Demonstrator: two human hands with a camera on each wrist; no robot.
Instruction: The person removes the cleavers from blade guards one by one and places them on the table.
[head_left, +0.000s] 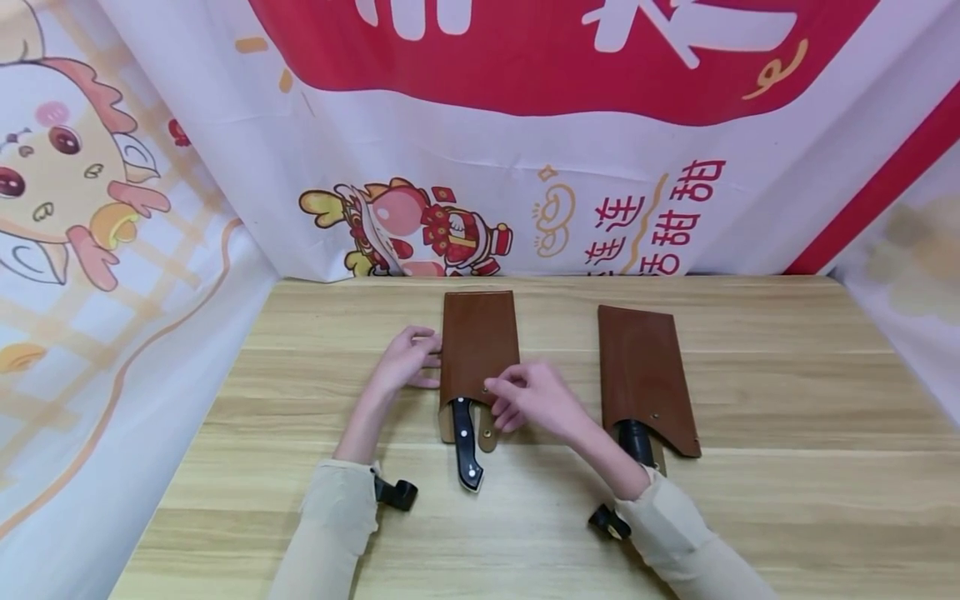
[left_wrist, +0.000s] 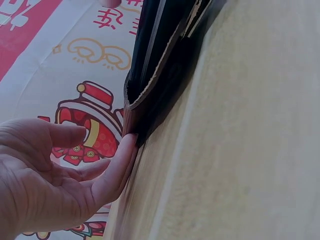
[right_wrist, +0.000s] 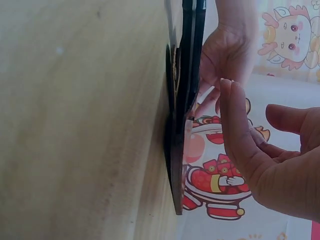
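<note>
A brown leather knife sheath [head_left: 480, 346] lies on the table with a black riveted knife handle [head_left: 466, 446] sticking out of its near end. Its blade is hidden inside. Beside the handle hangs a small strap with a snap [head_left: 487, 432]. My left hand [head_left: 405, 360] is at the sheath's left edge, and in the left wrist view a fingertip [left_wrist: 125, 150] touches that edge. Over the sheath's lower right corner is my right hand [head_left: 536, 400], fingers loosely bent and holding nothing. In the right wrist view its fingers [right_wrist: 232, 115] stand apart from the sheath.
To the right lies a second brown sheath [head_left: 641, 367] with a black handle [head_left: 635, 440] at its near end, partly behind my right forearm. Printed cloth [head_left: 465, 142] hangs along the back edge of the wooden table [head_left: 787, 400] and at both sides.
</note>
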